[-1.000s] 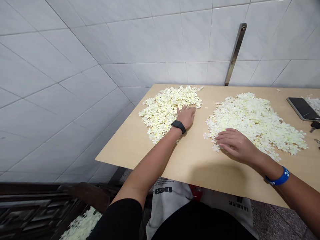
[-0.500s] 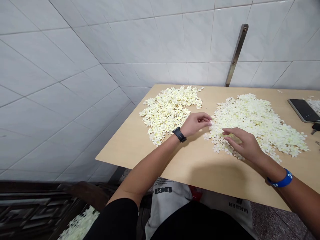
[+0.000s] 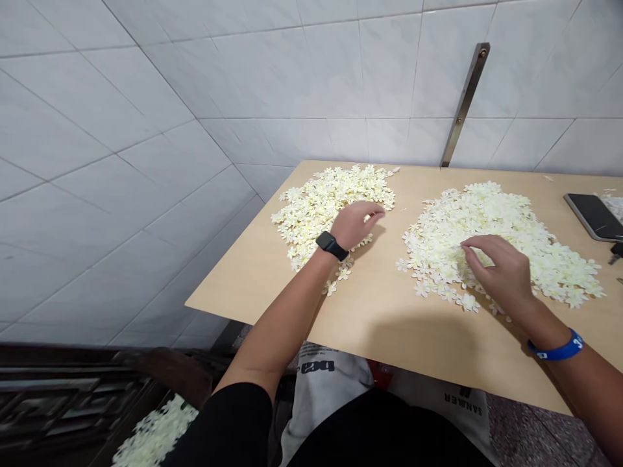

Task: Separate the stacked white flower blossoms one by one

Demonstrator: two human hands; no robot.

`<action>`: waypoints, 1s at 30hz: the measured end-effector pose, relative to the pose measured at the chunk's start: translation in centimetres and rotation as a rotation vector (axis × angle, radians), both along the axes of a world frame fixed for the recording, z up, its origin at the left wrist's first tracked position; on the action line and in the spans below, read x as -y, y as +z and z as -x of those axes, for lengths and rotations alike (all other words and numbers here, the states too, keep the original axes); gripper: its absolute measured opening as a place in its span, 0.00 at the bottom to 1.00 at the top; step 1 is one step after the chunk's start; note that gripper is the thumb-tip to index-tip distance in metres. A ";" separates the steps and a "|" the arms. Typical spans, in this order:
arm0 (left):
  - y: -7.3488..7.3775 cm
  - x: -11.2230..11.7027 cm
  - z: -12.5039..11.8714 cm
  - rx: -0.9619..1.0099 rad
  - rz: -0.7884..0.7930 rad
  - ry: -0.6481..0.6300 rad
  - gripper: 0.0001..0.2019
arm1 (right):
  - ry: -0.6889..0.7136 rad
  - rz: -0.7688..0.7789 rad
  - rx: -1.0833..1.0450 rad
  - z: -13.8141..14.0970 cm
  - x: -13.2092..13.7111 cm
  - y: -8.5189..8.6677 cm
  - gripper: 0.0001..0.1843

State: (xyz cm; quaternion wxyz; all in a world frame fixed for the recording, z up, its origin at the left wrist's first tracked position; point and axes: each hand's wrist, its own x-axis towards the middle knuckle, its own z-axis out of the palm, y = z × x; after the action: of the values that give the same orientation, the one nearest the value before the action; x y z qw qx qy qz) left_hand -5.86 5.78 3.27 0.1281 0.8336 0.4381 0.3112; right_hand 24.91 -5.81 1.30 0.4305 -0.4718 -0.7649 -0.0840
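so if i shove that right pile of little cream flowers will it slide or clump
It will probably slide apart easily: the small cream flowers look thin, flat and light, lying in a loose, shallow pile on the wood tabletop. The loose flower at its edge suggests they scatter readily. Their petals may catch on each other, though, so some could clump.

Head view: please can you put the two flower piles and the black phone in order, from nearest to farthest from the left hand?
From the left hand:
1. Left flower pile: directly under and beside the hand.
2. Right flower pile: next along, to the hand's right.
3. Black smartphone: far right, beyond the right pile.
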 end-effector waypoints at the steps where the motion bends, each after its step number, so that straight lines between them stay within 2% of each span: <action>1: -0.1 -0.9 1.0 -0.042 -0.031 0.086 0.14 | -0.043 -0.032 0.055 -0.6 -0.3 0.0 0.07; 4: -1.0 -2.8 2.8 -0.141 0.003 0.273 0.14 | -0.134 -0.041 0.086 -1.5 -1.0 -0.2 0.08; 8: -2.8 -3.9 2.5 -0.173 0.109 0.189 0.11 | -0.134 0.025 -0.067 -0.8 -0.7 -0.3 0.08; 12: -3.6 -4.3 2.1 -0.196 0.122 0.175 0.07 | -0.095 0.031 -0.097 0.1 -0.1 -0.3 0.08; 21: -3.8 -4.2 2.1 -0.163 0.104 0.181 0.07 | -0.090 0.104 -0.140 0.0 -0.3 -0.5 0.07; 26: -3.6 -4.0 2.1 -0.124 0.039 0.220 0.12 | -0.082 0.091 -0.138 0.1 -0.2 -0.6 0.08; 28: -3.3 -3.7 2.1 -0.089 -0.020 0.229 0.12 | -0.079 0.092 -0.158 0.2 -0.2 -0.7 0.08; 30: -2.9 -3.1 1.7 0.012 -0.161 0.186 0.12 | -0.073 0.123 -0.220 0.5 -0.1 -0.5 0.09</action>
State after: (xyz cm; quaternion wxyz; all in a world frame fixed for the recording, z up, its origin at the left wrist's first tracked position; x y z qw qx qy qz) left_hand -7.54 8.92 0.37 0.0340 0.7951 0.4863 0.3607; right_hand 24.43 -5.73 0.79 0.4788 -0.5313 -0.6989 -0.0005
